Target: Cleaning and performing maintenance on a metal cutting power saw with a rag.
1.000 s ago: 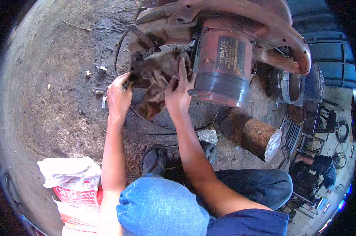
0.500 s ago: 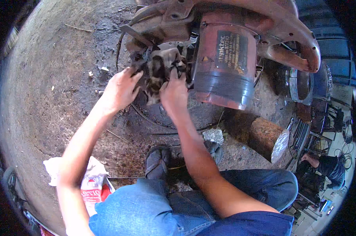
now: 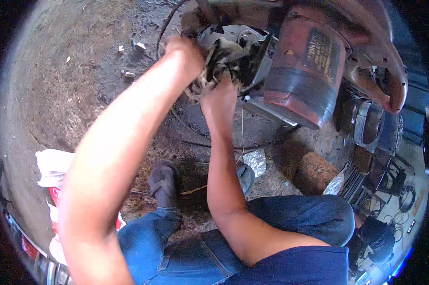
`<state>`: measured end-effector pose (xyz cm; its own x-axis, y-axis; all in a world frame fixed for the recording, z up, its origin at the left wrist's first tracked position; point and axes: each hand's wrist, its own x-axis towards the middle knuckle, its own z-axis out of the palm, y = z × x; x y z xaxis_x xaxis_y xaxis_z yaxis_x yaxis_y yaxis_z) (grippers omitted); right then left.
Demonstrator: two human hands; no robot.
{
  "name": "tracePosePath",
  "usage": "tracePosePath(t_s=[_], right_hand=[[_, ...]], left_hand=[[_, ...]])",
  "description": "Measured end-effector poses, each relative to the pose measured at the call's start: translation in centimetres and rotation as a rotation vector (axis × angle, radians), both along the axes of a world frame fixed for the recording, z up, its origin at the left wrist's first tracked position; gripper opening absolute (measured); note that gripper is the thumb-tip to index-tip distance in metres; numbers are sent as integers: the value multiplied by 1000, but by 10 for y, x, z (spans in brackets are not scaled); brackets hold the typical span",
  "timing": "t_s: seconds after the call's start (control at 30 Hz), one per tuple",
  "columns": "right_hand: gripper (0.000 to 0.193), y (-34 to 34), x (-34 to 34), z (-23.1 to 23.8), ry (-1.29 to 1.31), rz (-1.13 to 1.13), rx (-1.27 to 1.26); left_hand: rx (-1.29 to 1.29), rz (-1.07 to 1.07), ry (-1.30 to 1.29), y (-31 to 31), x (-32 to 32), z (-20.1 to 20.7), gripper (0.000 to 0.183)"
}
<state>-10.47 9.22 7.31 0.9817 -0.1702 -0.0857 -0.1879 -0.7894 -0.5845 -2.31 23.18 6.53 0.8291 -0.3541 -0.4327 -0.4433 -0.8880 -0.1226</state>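
Observation:
A large, worn red circular saw (image 3: 303, 71) with black tape around its motor housing fills the upper middle and right. My right hand (image 3: 219, 102) has its fingers closed on a dirty, crumpled grey rag (image 3: 228, 51), pressing it against the saw beside the metal base plate (image 3: 278, 108). At the rag's left edge is my left hand (image 3: 185, 56), close to the saw's guard (image 3: 195, 21). Its fingers are blurred and mostly hidden, so their grip does not show.
A short log (image 3: 314, 173) lies at the right, near a crumpled piece of foil (image 3: 255, 163). A dark cable (image 3: 195, 134) curves over the stained floor. To the left lies a white and red bag (image 3: 55, 166). Another person (image 3: 377, 240) is at the far lower right.
The saw appears farther right and tilted in the view. My left hand has moved up and forward along the guard; my right hand is still at the rag.

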Motion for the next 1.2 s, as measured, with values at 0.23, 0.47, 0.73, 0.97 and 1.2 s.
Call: tracePosePath(t_s=[0.23,0.47,0.73,0.97,1.2], right_hand=[[47,-3,9,-18,-493,-54,285],[51,-14,3,3,-12,165,79],[39,-5,43,-19,-404,-20,-56],[56,21,-11,13,50,402,285],[41,11,8,-34,-218,144,-83]], left_hand=[[-528,549,-211,-27,-41,15,22],[-965,704,-745,-13,-53,-23,27],[-1120,861,-859,-23,-41,-40,25],[-1837,1269,-323,39,-40,-60,42],[-1559,1177,-165,28,-41,-37,69]])
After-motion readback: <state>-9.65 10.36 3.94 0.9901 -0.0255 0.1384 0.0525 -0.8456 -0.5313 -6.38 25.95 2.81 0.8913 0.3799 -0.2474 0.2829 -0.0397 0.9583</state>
